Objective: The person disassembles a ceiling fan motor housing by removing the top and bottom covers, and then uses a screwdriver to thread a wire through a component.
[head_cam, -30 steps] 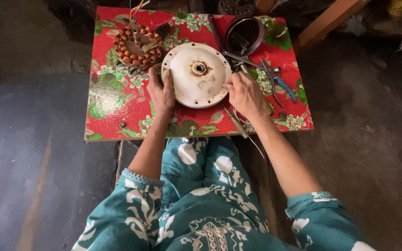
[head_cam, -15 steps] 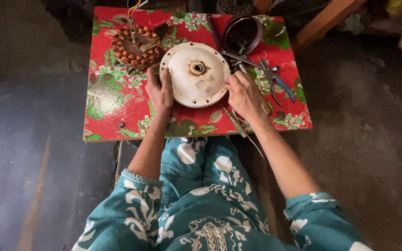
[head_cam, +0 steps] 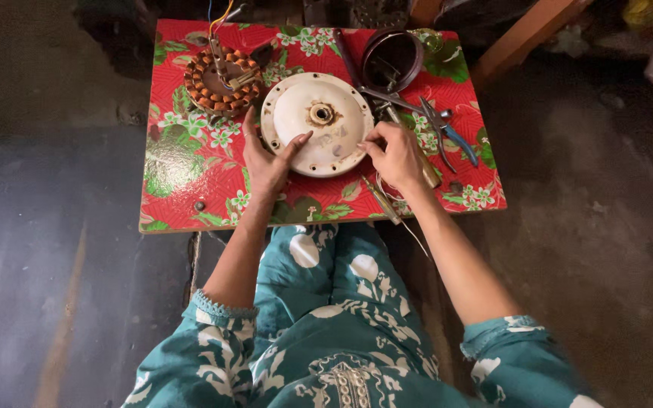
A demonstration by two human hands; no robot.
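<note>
On the red floral table (head_cam: 183, 189), the left hand (head_cam: 266, 162) rests open on the round white motor cover's (head_cam: 319, 125) rim, the right hand (head_cam: 396, 155) pinches its opposite edge, so uneven lifting may tip it onto the copper-wound stator (head_cam: 221, 79) just beside.

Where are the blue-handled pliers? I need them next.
In the head view, the blue-handled pliers lie on the table's right side, just right of the right hand.

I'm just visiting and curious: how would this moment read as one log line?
left hand: on round cream metal motor cover | right hand: at cover's rim | copper-wound stator: left of cover | blue-handled pliers: right
</note>
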